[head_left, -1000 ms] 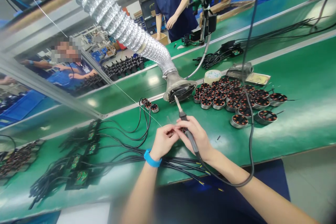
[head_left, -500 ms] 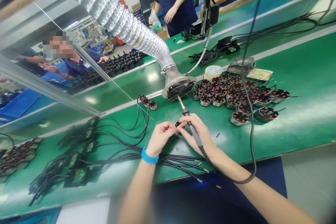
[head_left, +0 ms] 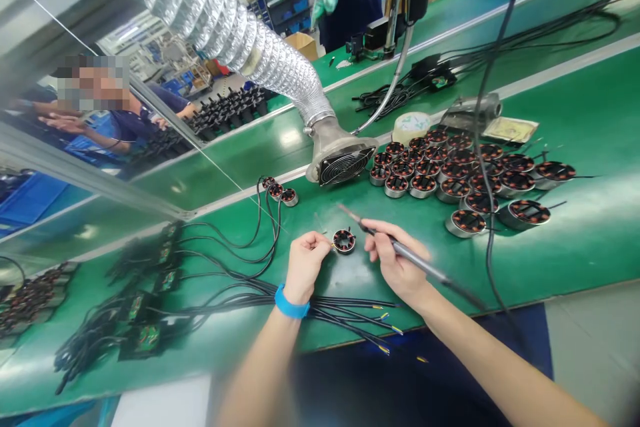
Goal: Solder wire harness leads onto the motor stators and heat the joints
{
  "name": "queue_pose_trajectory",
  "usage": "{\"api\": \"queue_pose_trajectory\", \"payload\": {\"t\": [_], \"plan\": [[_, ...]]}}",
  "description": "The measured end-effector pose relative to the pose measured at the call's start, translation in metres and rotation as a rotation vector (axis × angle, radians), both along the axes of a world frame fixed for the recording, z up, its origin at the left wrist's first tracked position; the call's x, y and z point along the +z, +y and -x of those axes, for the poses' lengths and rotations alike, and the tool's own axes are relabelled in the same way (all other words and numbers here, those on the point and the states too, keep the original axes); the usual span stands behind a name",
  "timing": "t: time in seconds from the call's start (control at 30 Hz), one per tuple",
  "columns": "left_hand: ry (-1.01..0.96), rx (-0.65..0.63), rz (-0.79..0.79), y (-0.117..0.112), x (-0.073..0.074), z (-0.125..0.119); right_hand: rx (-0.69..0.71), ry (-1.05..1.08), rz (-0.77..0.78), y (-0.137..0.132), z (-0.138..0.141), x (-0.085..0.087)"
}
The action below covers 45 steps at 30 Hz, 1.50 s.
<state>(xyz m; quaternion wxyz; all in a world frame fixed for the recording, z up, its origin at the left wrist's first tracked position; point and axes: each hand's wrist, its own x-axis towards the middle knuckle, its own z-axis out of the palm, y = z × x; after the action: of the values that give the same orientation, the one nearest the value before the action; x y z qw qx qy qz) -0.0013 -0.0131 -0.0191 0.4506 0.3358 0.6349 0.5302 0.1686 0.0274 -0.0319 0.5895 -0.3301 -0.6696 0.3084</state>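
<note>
Motor stator between the left hand and right hand

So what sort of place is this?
Most likely a factory line assembling small electric motors: a right hand holds a soldering iron, copper-wound motor stators sit in rows on a green workbench, and a foil fume-extraction duct hangs overhead.

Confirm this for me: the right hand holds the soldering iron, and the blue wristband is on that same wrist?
Not quite: the blue wristband is on the left wrist, not the right, as the head view shows. The right hand does hold the soldering iron.
</note>
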Motion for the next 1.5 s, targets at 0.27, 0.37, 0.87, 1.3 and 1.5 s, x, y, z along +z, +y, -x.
{"api": "queue_pose_trajectory", "payload": {"t": [0.27,0.37,0.87,1.3,1.5], "plan": [[0.032,0.016,0.002,0.001,-0.002,0.0,-0.011,0.061,0.001,-0.009,-0.004,0.0],[0.038,0.016,0.002,0.001,-0.002,0.0,0.02,0.046,0.011,-0.008,-0.002,0.003],[0.063,0.033,-0.023,-0.001,0.001,-0.002,0.035,0.251,0.377,-0.005,0.007,0.009],[0.064,0.026,-0.017,-0.001,0.0,-0.002,-0.051,0.341,0.467,-0.003,0.007,0.016],[0.045,0.027,-0.016,-0.001,0.001,-0.002,-0.03,0.311,0.439,-0.003,0.007,0.016]]}}
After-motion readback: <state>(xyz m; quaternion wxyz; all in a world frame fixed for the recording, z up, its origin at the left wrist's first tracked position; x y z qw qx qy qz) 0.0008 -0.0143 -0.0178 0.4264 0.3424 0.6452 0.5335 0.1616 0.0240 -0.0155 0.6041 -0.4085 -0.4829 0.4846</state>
